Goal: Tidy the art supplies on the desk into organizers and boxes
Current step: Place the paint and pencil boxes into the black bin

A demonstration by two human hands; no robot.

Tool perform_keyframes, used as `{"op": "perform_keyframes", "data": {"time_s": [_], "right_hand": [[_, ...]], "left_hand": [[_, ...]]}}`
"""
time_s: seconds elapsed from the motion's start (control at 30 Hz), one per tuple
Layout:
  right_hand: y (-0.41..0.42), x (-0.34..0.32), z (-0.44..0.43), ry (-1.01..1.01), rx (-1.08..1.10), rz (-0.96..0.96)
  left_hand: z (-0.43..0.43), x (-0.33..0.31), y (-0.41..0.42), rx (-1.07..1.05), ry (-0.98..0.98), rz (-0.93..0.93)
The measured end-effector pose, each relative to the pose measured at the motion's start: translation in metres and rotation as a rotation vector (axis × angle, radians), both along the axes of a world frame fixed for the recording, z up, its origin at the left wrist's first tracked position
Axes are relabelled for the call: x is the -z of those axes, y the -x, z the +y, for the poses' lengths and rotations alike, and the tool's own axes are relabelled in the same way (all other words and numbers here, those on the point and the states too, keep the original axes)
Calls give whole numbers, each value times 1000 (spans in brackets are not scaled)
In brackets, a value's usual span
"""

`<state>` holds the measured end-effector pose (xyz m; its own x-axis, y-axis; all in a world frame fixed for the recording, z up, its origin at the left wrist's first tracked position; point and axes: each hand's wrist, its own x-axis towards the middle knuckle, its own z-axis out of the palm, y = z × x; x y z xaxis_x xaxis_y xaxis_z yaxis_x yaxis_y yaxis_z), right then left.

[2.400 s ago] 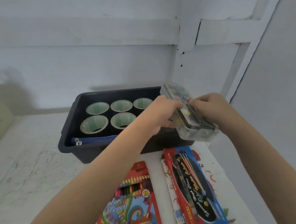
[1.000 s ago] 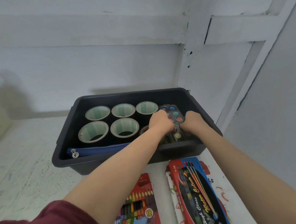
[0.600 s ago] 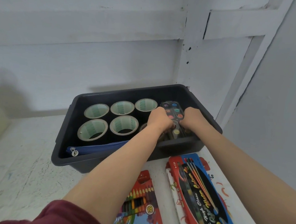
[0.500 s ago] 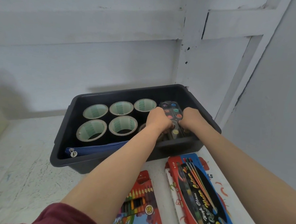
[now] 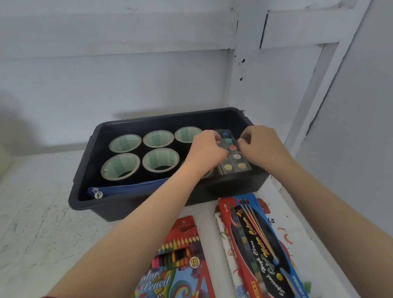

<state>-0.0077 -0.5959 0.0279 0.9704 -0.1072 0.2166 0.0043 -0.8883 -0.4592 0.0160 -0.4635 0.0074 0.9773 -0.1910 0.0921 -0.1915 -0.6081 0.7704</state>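
1. Nearest, a pencil box [image 5: 177,271] and a brush box [image 5: 264,258] lie flat, side by side, on the white table [image 5: 22,229].
2. Just behind them stands a dark bin [image 5: 140,207], with a blue pouch [image 5: 127,188] along its near wall.
3. Past the pouch, tape rolls [image 5: 161,159] sit in two rows, cores up.
4. The paint set [image 5: 233,162] lies in the bin's right end, beside the rolls.
5. The left hand [image 5: 208,149] curls over the set's left edge, and the right hand [image 5: 260,146] pinches its right edge.

Left hand [image 5: 208,149] and right hand [image 5: 262,147] hold the paint palette [image 5: 235,162] inside the black bin [image 5: 117,209].
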Motion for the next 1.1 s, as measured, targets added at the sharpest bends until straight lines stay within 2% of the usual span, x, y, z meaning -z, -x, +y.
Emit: {"op": "perform_keyframes", "data": {"time_s": [0.13, 0.23, 0.33, 0.4, 0.47, 0.6, 0.83, 1.0, 1.1], "right_hand": [[44, -11, -8, 21, -53, 62], [80, -8, -14, 114, -68, 240], [108, 6, -20, 237, -44, 559], [119, 15, -21, 176, -28, 785], [124, 22, -23, 40, -7, 871], [133, 26, -21, -95, 30, 836], [151, 26, -8, -157, 17, 722], [164, -2, -13, -385, -46, 719], [169, -33, -28, -416, -120, 711]], "left_hand": [[13, -15, 50, 109, 6, -18], [24, -20, 91, 215, 5, 77], [32, -14, 118, 286, -137, 421], [33, -6, 128, 315, -235, 684], [30, 3, 133, 305, -195, 815], [27, 15, 139, 218, -48, 839], [27, 18, 149, 200, -70, 817], [34, 10, 159, 271, -42, 815], [41, -7, 166, 349, 109, 843]]}}
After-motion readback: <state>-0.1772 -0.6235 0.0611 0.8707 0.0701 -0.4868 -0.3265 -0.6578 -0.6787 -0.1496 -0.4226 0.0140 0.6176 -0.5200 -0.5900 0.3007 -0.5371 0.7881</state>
